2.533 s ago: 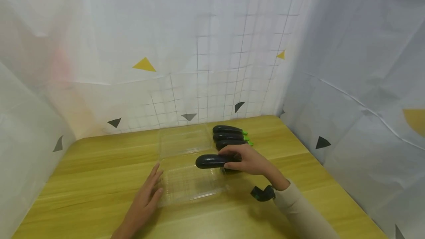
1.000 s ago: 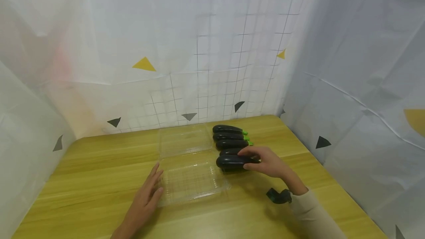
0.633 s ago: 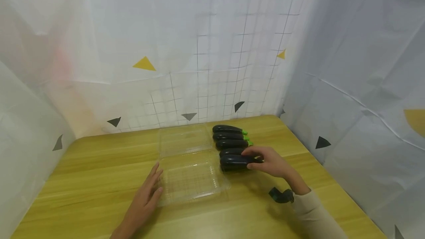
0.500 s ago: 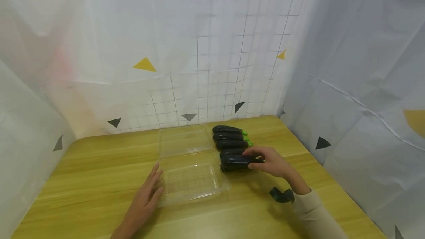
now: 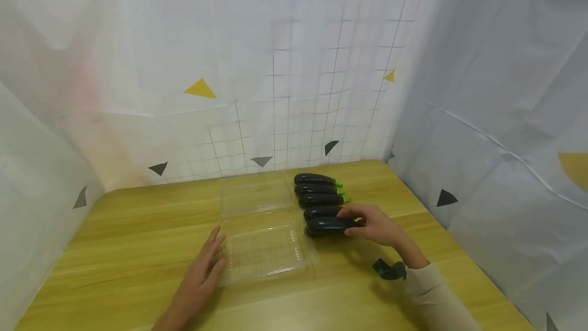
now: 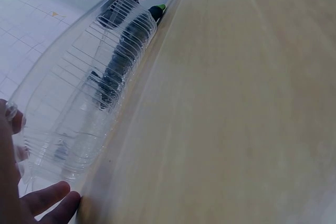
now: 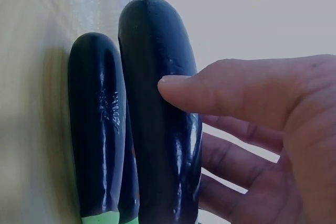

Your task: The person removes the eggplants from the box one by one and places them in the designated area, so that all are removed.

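My right hand grips a glossy dark purple eggplant between thumb and fingers, just right of the clear plastic clamshell box. In the right wrist view the held eggplant is over another eggplant with a green stem end, and part of a further one shows between them. My left hand lies along the box's left side with fingers extended. In the left wrist view, fingertips of the left hand are right at the rim of the tilted-looking box.
Three eggplants with green stems lie in a row at the back right; another eggplant lies in front of them. The box's lid half is folded back flat on the wooden table. White sheeting encloses the back and sides.
My right hand has carried the eggplant from over the box to the right, over the front end of the eggplant row, then nearly stopped. My left hand has stayed put.
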`<state>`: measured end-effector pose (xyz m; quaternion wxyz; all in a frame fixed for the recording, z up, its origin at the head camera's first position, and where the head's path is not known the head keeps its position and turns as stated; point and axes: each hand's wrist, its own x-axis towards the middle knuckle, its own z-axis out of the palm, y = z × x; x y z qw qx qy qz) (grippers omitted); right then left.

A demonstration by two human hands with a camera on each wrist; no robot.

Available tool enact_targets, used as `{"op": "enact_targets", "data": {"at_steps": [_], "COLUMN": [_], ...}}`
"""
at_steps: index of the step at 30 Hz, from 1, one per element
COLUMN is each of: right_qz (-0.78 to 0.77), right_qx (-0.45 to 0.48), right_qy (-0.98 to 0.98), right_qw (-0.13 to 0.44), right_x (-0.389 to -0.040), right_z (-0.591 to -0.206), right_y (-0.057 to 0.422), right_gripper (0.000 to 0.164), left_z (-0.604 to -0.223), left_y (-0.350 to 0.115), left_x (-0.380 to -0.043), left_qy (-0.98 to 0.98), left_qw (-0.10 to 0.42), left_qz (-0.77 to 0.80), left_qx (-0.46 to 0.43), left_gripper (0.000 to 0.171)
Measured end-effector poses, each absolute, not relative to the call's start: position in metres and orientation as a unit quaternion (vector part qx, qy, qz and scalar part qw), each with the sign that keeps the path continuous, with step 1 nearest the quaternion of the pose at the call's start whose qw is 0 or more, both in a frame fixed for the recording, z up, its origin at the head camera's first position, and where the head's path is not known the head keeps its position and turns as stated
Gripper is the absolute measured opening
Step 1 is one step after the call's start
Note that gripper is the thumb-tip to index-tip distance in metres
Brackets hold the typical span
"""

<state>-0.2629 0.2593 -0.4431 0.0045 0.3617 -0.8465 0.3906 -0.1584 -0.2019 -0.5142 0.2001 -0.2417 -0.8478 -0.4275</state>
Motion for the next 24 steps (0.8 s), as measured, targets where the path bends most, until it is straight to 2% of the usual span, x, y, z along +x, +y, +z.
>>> {"op": "enact_targets", "data": {"at_steps": [16, 24], "right_qz": [0.383, 0.376], "right_qx": [0.373, 0.377], "right_qy": [-0.844, -0.845], "right_qw": [-0.041, -0.044], "right_x": [-0.267, -0.268], "right_z": [-0.452, -0.458], "right_y": [0.261, 0.263], "right_gripper": [0.036, 0.035], "left_z": [-0.516, -0.516], "left_y": [-0.203, -0.203], "left_x": [-0.159, -0.159], "left_qy": [-0.848, -0.850], "left_qw": [0.194, 0.199], "left_qz": [-0.434, -0.426], "left_qx": [-0.236, -0.235], "left_gripper": [0.055, 0.053]}}
